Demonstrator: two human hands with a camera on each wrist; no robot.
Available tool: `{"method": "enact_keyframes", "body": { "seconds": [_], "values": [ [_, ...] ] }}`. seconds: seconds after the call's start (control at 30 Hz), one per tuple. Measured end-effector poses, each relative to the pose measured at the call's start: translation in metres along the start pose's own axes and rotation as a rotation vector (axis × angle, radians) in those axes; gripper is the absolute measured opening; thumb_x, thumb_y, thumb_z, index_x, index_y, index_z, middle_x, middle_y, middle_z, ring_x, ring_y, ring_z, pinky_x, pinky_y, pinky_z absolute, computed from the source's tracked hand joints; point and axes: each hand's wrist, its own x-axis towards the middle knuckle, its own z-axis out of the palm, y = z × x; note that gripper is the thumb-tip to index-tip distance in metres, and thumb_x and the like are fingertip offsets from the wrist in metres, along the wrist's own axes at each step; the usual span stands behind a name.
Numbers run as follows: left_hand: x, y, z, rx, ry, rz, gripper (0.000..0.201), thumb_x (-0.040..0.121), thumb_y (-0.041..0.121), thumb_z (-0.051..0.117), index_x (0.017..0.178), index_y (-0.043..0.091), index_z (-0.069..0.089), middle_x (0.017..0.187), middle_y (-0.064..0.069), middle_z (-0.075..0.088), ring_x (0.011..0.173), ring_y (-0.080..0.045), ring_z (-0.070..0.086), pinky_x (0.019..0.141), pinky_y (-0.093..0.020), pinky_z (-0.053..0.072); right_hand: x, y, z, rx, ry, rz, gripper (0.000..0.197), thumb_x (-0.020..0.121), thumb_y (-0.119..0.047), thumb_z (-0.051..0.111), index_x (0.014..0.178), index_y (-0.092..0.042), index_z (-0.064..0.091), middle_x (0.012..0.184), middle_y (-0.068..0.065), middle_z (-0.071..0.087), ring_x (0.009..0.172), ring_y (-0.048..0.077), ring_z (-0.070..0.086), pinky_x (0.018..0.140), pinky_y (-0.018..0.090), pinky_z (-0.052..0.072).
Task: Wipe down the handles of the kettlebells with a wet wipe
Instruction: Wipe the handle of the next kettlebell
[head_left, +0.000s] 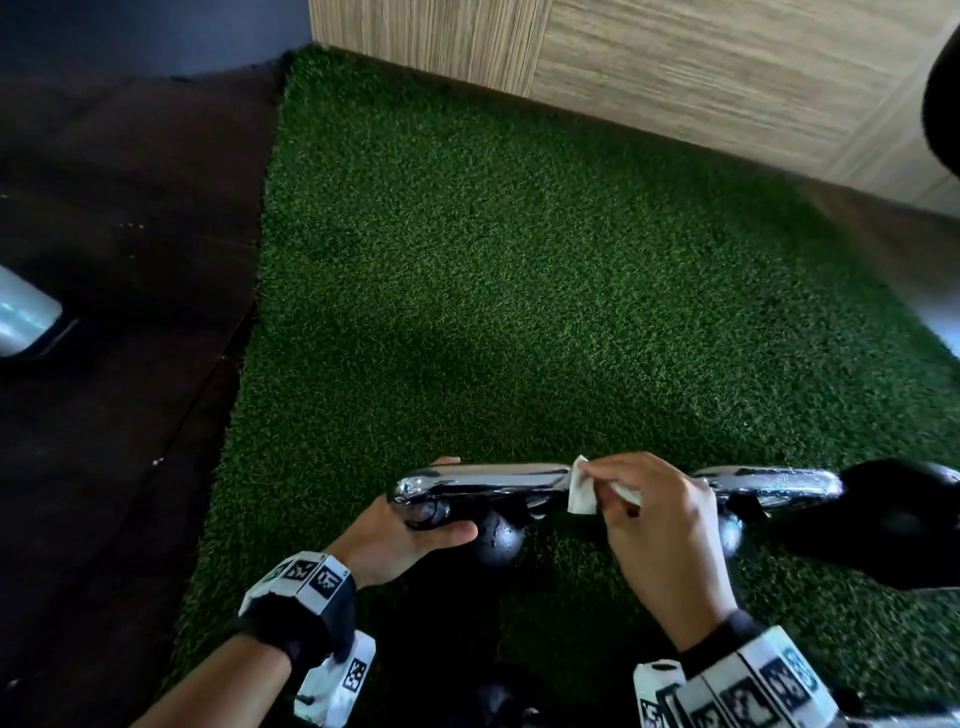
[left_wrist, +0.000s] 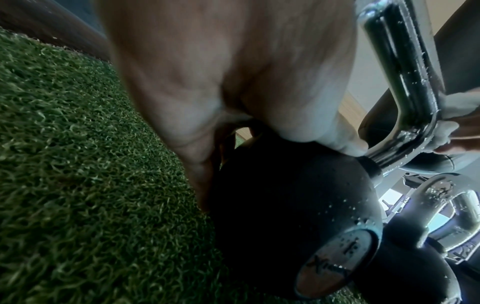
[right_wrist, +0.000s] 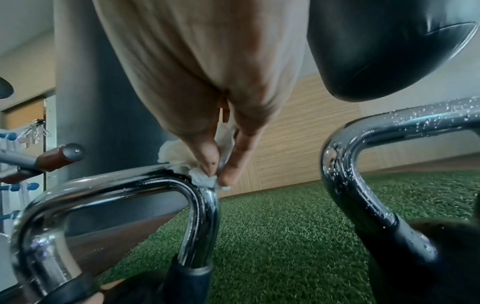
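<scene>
Two black kettlebells with chrome handles stand side by side on green turf (head_left: 519, 286). My left hand (head_left: 441, 499) grips the left bend of the nearer kettlebell's handle (head_left: 483, 480), above its black body (head_left: 498, 540). My right hand (head_left: 592, 483) pinches a white wet wipe (head_left: 582, 491) against the right bend of that same handle (right_wrist: 130, 185). In the right wrist view, thumb and forefinger squeeze the crumpled wipe (right_wrist: 202, 176) onto the chrome. The second kettlebell's handle (head_left: 769, 480) lies to the right, beaded with droplets (right_wrist: 363, 144).
A dark rounded shape (head_left: 883, 525) covers the second kettlebell's body. Another kettlebell (left_wrist: 441, 205) stands close in front of me. A wood-panelled wall (head_left: 675, 78) borders the turf at the back, dark flooring (head_left: 130, 312) on the left. A grey column (right_wrist: 103, 82) rises nearby.
</scene>
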Motion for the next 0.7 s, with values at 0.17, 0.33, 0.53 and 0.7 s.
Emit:
{"method": "enact_keyframes", "body": {
  "seconds": [0.17, 0.33, 0.53, 0.7],
  "values": [
    [-0.001, 0.003, -0.001, -0.013, -0.033, 0.003, 0.082, 0.074, 0.055, 0.088, 0.143, 0.056, 0.043, 0.136, 0.03, 0.061, 0.127, 0.009, 0.055, 0.102, -0.004, 0.038, -0.002, 0.012, 0.013, 0.11, -0.031, 0.254, 0.032, 0.076, 0.007, 0.079, 0.092, -0.021, 0.081, 0.083, -0.019, 0.071, 0.08, -0.023, 0.061, 0.068, -0.005, 0.04],
    [-0.003, 0.006, -0.003, 0.009, -0.057, 0.006, 0.082, 0.074, 0.058, 0.086, 0.142, 0.06, 0.04, 0.14, 0.031, 0.057, 0.13, 0.01, 0.052, 0.109, -0.012, 0.036, -0.003, 0.023, 0.022, 0.091, -0.092, 0.368, 0.023, 0.076, -0.011, 0.085, 0.093, -0.026, 0.081, 0.079, -0.015, 0.075, 0.07, -0.011, 0.064, 0.063, 0.005, 0.046],
    [-0.006, 0.01, -0.005, 0.093, -0.066, -0.033, 0.089, 0.068, 0.072, 0.082, 0.143, 0.063, 0.035, 0.136, 0.039, 0.055, 0.129, 0.014, 0.049, 0.118, -0.028, 0.034, -0.003, 0.041, 0.038, 0.161, -0.156, 0.466, 0.031, 0.066, -0.019, 0.09, 0.079, -0.041, 0.074, 0.066, -0.02, 0.071, 0.062, 0.003, 0.067, 0.059, 0.027, 0.054],
    [-0.008, 0.018, -0.011, 0.217, -0.09, -0.074, 0.092, 0.065, 0.076, 0.081, 0.141, 0.07, 0.03, 0.132, 0.045, 0.053, 0.126, 0.019, 0.049, 0.118, -0.027, 0.036, 0.001, 0.053, 0.058, 0.287, -0.332, 0.537, 0.031, 0.065, -0.012, 0.091, 0.084, -0.032, 0.077, 0.078, -0.005, 0.078, 0.082, 0.017, 0.075, 0.08, 0.049, 0.062]
  ]
}}
